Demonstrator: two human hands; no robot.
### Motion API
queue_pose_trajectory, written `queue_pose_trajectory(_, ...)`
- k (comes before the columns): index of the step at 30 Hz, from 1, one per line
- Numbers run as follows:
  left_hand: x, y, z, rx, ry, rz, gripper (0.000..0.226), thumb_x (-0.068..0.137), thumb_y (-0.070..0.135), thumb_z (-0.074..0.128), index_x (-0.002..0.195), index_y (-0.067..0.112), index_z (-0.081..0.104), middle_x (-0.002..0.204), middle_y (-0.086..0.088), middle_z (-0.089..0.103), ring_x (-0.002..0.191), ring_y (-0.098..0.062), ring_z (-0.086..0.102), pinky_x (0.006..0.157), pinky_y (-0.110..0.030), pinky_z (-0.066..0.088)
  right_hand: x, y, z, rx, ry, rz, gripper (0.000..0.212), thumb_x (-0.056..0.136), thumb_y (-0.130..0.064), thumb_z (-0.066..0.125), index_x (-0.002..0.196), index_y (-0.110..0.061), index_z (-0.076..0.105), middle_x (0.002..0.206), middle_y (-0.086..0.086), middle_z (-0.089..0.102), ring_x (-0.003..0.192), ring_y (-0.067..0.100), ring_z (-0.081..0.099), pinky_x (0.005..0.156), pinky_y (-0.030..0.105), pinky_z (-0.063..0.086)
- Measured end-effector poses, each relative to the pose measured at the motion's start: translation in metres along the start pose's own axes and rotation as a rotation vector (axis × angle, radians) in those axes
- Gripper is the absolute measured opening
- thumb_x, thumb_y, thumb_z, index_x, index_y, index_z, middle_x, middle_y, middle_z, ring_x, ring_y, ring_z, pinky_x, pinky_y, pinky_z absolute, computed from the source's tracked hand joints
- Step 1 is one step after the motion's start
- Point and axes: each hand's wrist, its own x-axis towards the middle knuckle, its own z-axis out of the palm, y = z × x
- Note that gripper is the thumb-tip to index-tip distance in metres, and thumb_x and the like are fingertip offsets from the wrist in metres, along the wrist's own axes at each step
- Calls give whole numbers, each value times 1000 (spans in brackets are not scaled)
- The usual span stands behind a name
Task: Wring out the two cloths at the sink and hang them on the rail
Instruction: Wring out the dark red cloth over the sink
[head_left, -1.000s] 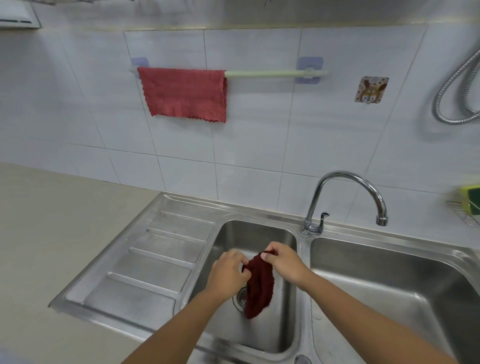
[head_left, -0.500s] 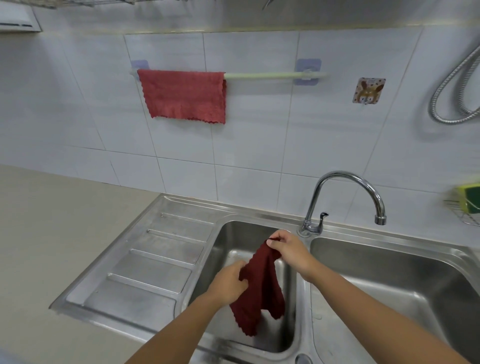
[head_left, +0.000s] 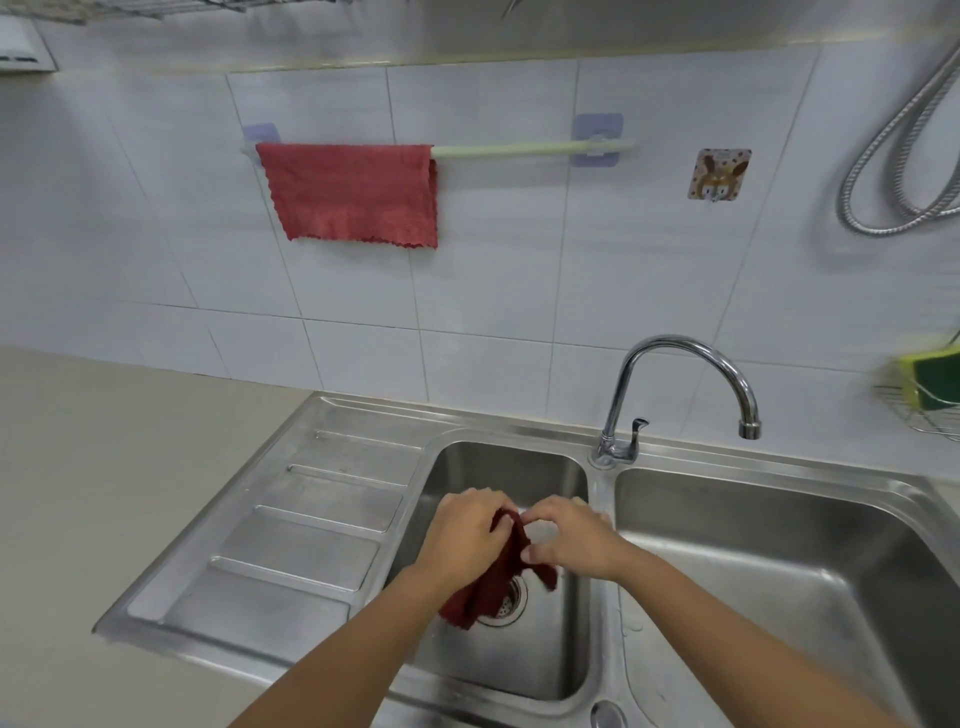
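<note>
A dark red cloth (head_left: 493, 582) hangs bunched over the small left sink basin (head_left: 550, 649), above its drain. My left hand (head_left: 460, 540) grips its upper left part, and my right hand (head_left: 571, 540) pinches its top edge from the right. Both hands sit close together at the cloth's top. A lighter red cloth (head_left: 353, 192) hangs spread over the left half of the pale green rail (head_left: 519, 150) on the tiled wall. The rail's right half is bare.
A chrome tap (head_left: 675, 384) stands between the small basin and the large right basin (head_left: 779, 587). The ribbed drainboard (head_left: 301, 530) lies to the left. A wire rack with a green sponge (head_left: 930, 389) sits far right. A metal hose (head_left: 893, 171) loops on the wall.
My right hand has come down from holding the cloth up high. Both hands have closed in together on the cloth's top, bunching it over the drain.
</note>
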Motion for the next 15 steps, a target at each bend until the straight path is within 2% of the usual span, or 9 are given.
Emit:
queue_pose_trajectory(2, 0, -2, -2, 20, 8, -15, 17, 91, 29, 51, 95, 29, 68, 92, 12, 68, 88, -6, 59, 87, -27, 41, 2, -6, 8, 102, 15, -21, 25, 73, -48, 71, 96, -39, 64, 113, -11, 62, 115, 14, 48, 99, 40, 35)
queue_pose_trajectory(4, -2, -5, -3, 14, 4, -61, 17, 91, 33, 51, 95, 28, 67, 90, 12, 68, 87, -6, 58, 85, -27, 44, 3, -10, 15, 191, 105, -20, 12, 78, -38, 71, 77, -33, 60, 88, -8, 65, 94, 17, 59, 85, 34, 44)
queue_pose_trajectory(8, -8, -17, -9, 47, -81, -137, 29, 88, 49, 54, 87, 23, 66, 79, 8, 64, 78, -10, 57, 67, -26, 44, 5, -19, 20, 284, 203, -13, 10, 91, -23, 56, 84, -21, 64, 74, -3, 65, 70, 13, 59, 71, 30, 47)
queue_pose_trajectory(11, -17, -27, -10, 119, -237, -125, 28, 86, 46, 58, 91, 20, 63, 85, 3, 64, 84, -16, 59, 72, -29, 43, 7, -21, 20, 252, 221, -24, 21, 96, -19, 48, 92, -22, 68, 80, -5, 67, 77, 14, 62, 72, 27, 46)
queue_pose_trajectory(15, -26, -39, -3, 195, -249, -199, 19, 89, 34, 60, 99, 18, 63, 97, -5, 64, 95, -23, 58, 83, -32, 43, 7, -16, 18, 240, 301, -28, 27, 97, -16, 43, 102, -20, 70, 96, -1, 70, 91, 16, 63, 84, 30, 49)
